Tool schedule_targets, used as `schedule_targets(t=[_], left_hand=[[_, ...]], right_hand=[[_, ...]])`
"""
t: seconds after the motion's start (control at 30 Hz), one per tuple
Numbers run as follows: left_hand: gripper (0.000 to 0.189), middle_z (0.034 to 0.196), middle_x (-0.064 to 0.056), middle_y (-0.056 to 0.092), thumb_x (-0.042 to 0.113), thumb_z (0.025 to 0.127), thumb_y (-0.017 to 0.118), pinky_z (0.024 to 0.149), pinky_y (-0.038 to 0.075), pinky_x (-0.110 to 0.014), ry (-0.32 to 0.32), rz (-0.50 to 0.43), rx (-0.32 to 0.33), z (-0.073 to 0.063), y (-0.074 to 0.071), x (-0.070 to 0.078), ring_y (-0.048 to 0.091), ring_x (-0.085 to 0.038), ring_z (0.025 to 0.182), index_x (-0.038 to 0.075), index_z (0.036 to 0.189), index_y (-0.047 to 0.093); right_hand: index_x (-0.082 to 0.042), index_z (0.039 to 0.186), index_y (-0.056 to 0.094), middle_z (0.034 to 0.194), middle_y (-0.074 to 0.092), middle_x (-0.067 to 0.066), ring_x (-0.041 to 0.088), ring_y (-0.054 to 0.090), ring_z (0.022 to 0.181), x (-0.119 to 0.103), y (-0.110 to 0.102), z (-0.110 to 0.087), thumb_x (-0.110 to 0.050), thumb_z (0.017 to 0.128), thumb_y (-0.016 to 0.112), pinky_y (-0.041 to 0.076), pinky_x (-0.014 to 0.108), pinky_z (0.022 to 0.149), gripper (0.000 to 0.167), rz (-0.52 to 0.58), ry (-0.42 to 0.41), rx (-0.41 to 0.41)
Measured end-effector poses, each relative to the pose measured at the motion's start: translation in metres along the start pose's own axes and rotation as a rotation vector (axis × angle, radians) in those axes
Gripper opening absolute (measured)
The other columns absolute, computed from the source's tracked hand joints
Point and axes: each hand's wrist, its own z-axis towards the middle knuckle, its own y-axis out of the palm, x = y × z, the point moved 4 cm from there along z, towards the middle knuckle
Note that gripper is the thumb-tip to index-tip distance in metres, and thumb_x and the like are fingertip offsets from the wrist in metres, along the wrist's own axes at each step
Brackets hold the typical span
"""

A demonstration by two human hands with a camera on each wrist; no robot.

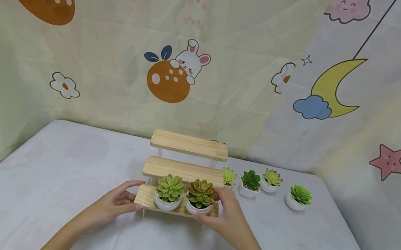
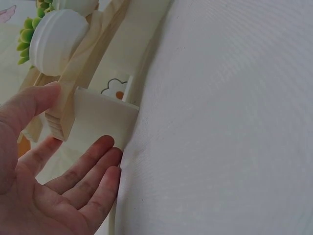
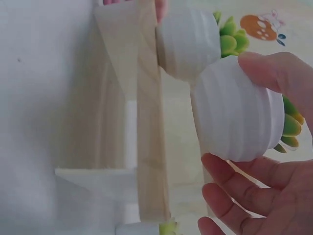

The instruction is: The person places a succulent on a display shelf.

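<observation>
A three-tier wooden display shelf (image 1: 185, 171) stands on the table. My left hand (image 1: 110, 206) holds the left end of its lowest board (image 2: 61, 115), thumb on the front edge and index finger behind; the other fingers are spread. My right hand (image 1: 227, 219) grips a white ribbed pot (image 3: 239, 110) with a reddish-green succulent (image 1: 201, 193) between thumb and fingers. In the right wrist view a gap shows between this pot and the lowest board. On that board, just left of it, sits another white pot with a light green succulent (image 1: 170, 188).
Right of the shelf stand several more potted succulents: a yellow-green one (image 1: 229, 176) partly behind the shelf, a dark green one (image 1: 250, 180), another yellow-green one (image 1: 272, 177) and a bright green one (image 1: 300, 194). A white cloth (image 1: 101, 162) covers the table; a printed curtain (image 1: 119, 43) hangs behind.
</observation>
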Motion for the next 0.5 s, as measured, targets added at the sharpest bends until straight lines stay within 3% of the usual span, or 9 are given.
schedule_targets(t=[0.33, 0.5], left_hand=[[0.066, 0.112, -0.015, 0.059, 0.026, 0.086, 0.066, 0.082, 0.047, -0.026, 0.003, -0.007, -0.001, -0.001, 0.0, 0.0, 0.059, -0.021, 0.1, 0.016, 0.142, 0.033], [0.066, 0.111, -0.015, 0.059, 0.026, 0.086, 0.066, 0.082, 0.047, -0.026, 0.002, -0.007, 0.001, -0.001, 0.0, 0.0, 0.059, -0.021, 0.1, 0.016, 0.142, 0.033]], right_hand=[[-0.006, 0.126, 0.053, 0.123, 0.056, 0.009, 0.027, 0.045, 0.119, -0.002, 0.014, 0.002, -0.041, 0.065, 0.083, 0.026, 0.058, 0.101, 0.076, -0.005, 0.008, 0.027], [-0.004, 0.124, 0.054, 0.121, 0.057, 0.01, 0.026, 0.045, 0.118, -0.001, 0.017, 0.003, -0.04, 0.064, 0.083, 0.026, 0.056, 0.1, 0.076, -0.031, 0.008, 0.053]])
